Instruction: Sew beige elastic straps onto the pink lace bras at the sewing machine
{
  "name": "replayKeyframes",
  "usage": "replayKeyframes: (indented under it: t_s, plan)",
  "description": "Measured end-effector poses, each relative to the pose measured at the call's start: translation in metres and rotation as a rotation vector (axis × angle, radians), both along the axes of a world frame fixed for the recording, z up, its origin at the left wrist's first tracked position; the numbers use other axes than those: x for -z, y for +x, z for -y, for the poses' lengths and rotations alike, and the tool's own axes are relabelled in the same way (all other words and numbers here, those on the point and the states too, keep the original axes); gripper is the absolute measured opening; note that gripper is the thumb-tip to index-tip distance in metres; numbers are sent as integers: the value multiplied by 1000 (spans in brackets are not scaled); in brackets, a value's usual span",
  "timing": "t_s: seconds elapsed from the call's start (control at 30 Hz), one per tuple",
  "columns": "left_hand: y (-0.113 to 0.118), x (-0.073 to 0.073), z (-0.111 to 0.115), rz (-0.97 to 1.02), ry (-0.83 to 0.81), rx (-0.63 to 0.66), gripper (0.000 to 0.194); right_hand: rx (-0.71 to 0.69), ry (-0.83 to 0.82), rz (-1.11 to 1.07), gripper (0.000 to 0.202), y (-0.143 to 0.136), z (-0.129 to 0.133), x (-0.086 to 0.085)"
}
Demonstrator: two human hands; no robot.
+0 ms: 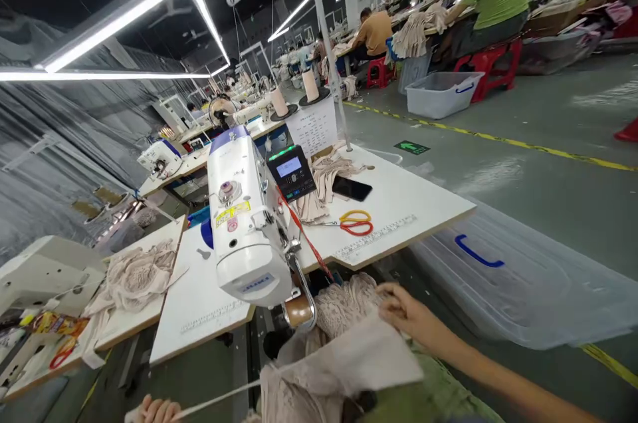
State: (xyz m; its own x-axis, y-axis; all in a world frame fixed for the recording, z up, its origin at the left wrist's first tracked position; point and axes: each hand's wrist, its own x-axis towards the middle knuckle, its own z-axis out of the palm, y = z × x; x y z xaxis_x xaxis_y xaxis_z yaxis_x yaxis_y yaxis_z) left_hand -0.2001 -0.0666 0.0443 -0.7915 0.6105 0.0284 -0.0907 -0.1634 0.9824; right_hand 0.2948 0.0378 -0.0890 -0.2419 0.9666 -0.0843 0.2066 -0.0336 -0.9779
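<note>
At the bottom left, my left hand [158,410] is closed around the end of a narrow pale strip [219,399], which runs taut towards the beige fabric [349,363] over my lap. My right hand [403,311] pinches the upper edge of that fabric, right of the sewing machine. A gathered lace piece [349,303] hangs just left of the right fingers, below the table edge. The white sewing machine [244,210] stands in front of me, its rounded arm end [299,310] close to the lace. Part of the fabric is blurred.
On the white table [423,203] lie scissors [356,222], a phone [351,188] and beige fabric pieces [323,177] beside a control panel [292,171]. A lidded clear bin [523,283] is on the floor at right. Another machine [50,273] stands left. People sit working farther back.
</note>
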Motion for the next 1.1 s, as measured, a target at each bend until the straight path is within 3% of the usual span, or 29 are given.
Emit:
replayKeyframes:
  t_s: [0.03,0.1,0.13,0.23,0.3,0.37,0.47,0.57,0.67,0.7,0.77,0.83,0.87,0.93,1.0,1.1]
  plan:
    - [14,-2,2,3,-32,28,58,108,31,36,44,-5,3,0]
    - [53,1,1,-15,-115,258,58,177,137,183,35,-16,9,-4]
    - [75,8,-3,-28,-182,391,55,77,179,248,33,-23,12,-7]
    - [142,44,-14,47,-367,540,44,-341,190,199,32,-49,18,-15]
    - [180,69,-16,79,-469,665,32,-478,122,176,32,-65,20,-18]
    - [207,81,-13,68,-518,780,27,-516,54,168,35,-75,22,-23]
    - [228,80,-8,-178,-554,936,25,-502,11,150,37,-79,23,-35]
    - [230,74,-13,-467,-607,997,23,-542,62,171,28,-78,18,-43]
    - [227,77,-17,-680,-642,1065,20,-641,136,282,21,-73,10,-38]
    - [226,81,-15,-738,-622,1033,18,-649,154,321,21,-71,7,-33]
    - [228,93,-9,-784,-541,844,13,-558,137,321,21,-69,2,-20]
    - [236,108,2,-637,-463,687,15,-307,8,189,24,-71,3,-6]
    - [242,116,8,-456,-447,736,16,-171,-75,109,26,-73,6,-1]
    - [256,130,17,49,-431,994,21,9,-159,17,28,-80,20,2]
    - [270,141,20,390,-406,1068,24,56,-77,49,27,-88,41,1]
    - [285,148,14,490,-354,875,40,78,153,146,22,-104,70,1]
